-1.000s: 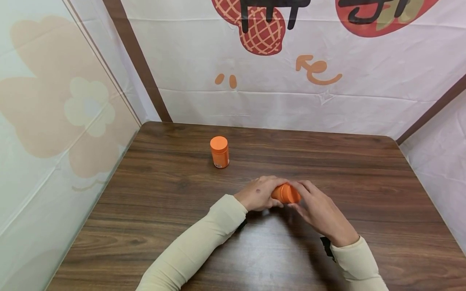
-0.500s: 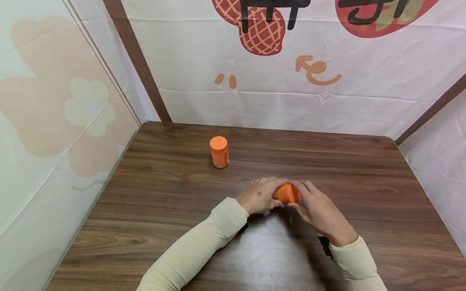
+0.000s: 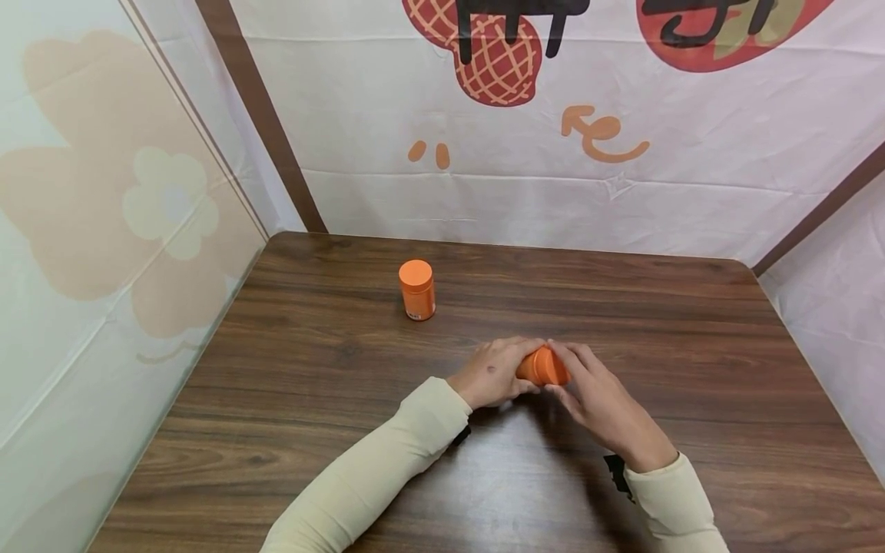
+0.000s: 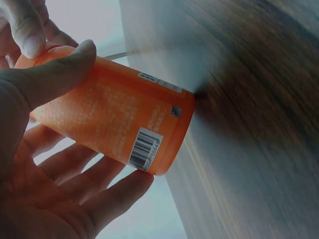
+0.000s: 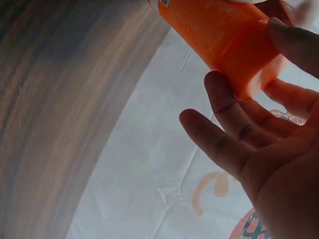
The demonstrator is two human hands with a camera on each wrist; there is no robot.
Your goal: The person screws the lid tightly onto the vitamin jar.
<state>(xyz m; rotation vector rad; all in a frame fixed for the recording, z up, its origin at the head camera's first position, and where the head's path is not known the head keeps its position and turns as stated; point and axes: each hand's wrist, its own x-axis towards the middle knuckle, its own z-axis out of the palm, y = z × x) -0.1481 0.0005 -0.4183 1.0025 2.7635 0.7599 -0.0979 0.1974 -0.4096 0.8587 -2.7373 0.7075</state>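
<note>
An orange plastic pill bottle (image 3: 541,368) is tilted between both hands, its lid toward the right. The left hand (image 3: 492,373) grips the bottle's body, thumb across the printed side and fingers underneath. In the left wrist view, the bottle's label (image 4: 145,149) shows a barcode, and the base edge is right at the table surface. Around the orange lid (image 5: 249,62), the thumb and fingers of the right hand (image 3: 611,403) pinch its rim; two of its fingers spread below the lid in the right wrist view.
A second orange bottle (image 3: 417,290) stands upright, lid on, farther back and to the left on the dark wood-grain table (image 3: 311,430). Behind the table's far edge hangs a white printed cloth (image 3: 525,200), with another at the left side.
The right hand's fingers and wrist have shifted slightly at the lid. The left hand moves barely, and the held bottle stays in nearly the same place and tilt.
</note>
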